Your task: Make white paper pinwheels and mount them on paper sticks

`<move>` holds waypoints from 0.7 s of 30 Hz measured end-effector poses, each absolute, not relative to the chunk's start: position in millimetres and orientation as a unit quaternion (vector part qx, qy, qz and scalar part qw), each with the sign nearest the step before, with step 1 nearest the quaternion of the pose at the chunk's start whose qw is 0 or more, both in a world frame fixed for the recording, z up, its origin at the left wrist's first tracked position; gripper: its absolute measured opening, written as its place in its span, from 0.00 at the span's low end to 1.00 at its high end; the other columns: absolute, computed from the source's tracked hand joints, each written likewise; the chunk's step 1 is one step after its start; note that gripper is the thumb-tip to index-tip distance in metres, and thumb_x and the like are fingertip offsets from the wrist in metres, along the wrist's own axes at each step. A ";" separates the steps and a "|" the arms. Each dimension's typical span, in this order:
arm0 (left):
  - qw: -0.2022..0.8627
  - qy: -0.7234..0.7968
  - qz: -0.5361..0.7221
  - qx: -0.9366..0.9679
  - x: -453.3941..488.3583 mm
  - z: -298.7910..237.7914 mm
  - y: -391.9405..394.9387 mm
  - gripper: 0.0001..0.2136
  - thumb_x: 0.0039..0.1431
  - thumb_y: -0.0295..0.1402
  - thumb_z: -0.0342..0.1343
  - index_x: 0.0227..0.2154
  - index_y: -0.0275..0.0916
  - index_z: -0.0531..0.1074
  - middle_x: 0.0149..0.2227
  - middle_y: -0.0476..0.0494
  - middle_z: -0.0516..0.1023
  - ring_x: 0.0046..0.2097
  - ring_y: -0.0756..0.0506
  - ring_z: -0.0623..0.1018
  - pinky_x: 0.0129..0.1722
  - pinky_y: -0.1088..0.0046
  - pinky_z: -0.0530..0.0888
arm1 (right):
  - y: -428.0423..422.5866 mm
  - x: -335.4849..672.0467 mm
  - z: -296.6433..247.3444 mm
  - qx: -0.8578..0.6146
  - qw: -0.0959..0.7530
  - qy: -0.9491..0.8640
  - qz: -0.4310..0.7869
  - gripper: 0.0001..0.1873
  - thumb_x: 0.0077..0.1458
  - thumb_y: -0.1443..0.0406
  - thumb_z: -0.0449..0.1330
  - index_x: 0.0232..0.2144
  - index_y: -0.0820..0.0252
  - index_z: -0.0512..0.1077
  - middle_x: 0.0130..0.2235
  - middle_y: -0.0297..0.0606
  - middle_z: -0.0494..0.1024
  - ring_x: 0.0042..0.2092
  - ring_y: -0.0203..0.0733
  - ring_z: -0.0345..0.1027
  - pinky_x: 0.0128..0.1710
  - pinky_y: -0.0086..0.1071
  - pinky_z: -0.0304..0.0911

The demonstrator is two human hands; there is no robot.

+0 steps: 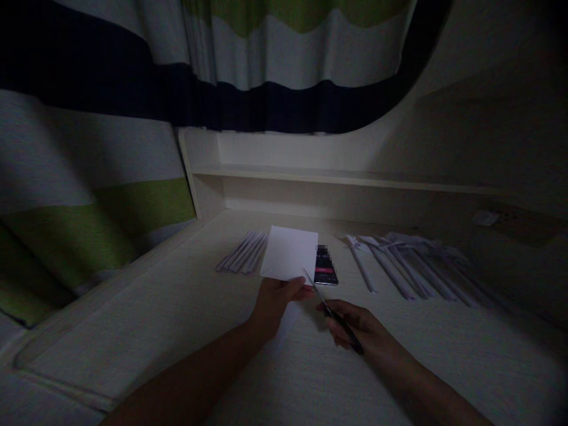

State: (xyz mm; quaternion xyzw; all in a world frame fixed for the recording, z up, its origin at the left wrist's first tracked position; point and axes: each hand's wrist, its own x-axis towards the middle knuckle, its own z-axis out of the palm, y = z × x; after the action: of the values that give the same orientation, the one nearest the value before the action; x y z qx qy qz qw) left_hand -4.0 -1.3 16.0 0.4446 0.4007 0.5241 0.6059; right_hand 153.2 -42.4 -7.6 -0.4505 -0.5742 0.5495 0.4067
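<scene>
A white sheet of paper (290, 253) is pinched at its near edge by my left hand (277, 299), the thumb lying on top. My right hand (350, 322) is closed around the dark handles of a pair of scissors (331, 310). The slim metal blades point up and to the left, with their tips over the paper's near right corner. Whether the blades have cut into the sheet, I cannot tell. Behind the sheet's right edge, a phone (326, 269) with a lit screen lies partly covered on the desk.
Several thin rolled or folded paper strips (243, 251) lie left of the sheet. More long paper rolls (390, 269), some with crumpled far ends, are spread on the right of the desk (177, 319). A shelf (319, 175) runs along the back, under a striped curtain (275, 53).
</scene>
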 end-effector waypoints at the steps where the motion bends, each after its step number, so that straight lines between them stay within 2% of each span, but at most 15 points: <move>1: 0.606 0.401 0.525 0.444 -4.0 16.2 -1.0 0.08 0.43 0.32 0.58 0.23 0.30 0.74 0.23 0.41 0.77 0.26 0.48 0.76 0.31 0.74 0.73 | -41.7 153.5 -8.6 -0.450 0.407 -0.573 0.551 0.22 0.41 0.53 0.59 0.35 0.61 0.67 0.16 0.25 0.59 0.16 0.26 0.48 0.16 0.25 0.46; 8: 0.611 0.400 0.524 0.439 -4.1 18.4 -1.5 0.09 0.42 0.32 0.58 0.26 0.30 0.74 0.23 0.42 0.77 0.25 0.48 0.76 0.30 0.73 0.73 | -38.9 156.5 -13.3 -0.442 0.396 -0.577 0.562 0.23 0.41 0.53 0.60 0.37 0.62 0.66 0.16 0.23 0.58 0.15 0.26 0.49 0.15 0.24 0.45; 14: 0.612 0.398 0.512 0.453 -3.0 17.5 -4.0 0.07 0.43 0.32 0.58 0.23 0.31 0.74 0.23 0.42 0.77 0.25 0.48 0.75 0.30 0.73 0.73 | -39.9 156.8 -10.0 -0.443 0.403 -0.578 0.554 0.22 0.43 0.56 0.60 0.39 0.61 0.66 0.19 0.26 0.61 0.18 0.27 0.53 0.17 0.25 0.50; 21: 0.623 0.392 0.506 0.450 -2.7 16.3 -5.3 0.08 0.43 0.32 0.58 0.23 0.31 0.74 0.23 0.42 0.77 0.25 0.49 0.76 0.30 0.73 0.73 | -42.9 151.9 -11.0 -0.436 0.447 -0.557 0.548 0.19 0.42 0.58 0.60 0.36 0.62 0.68 0.17 0.24 0.58 0.16 0.25 0.48 0.15 0.24 0.44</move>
State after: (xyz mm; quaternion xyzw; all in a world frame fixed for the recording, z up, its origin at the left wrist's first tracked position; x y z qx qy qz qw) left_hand -2.7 -5.3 16.3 0.4501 0.3921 0.5060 0.6226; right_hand 151.9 -42.9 -11.0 -0.4359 -0.5570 0.5480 0.4465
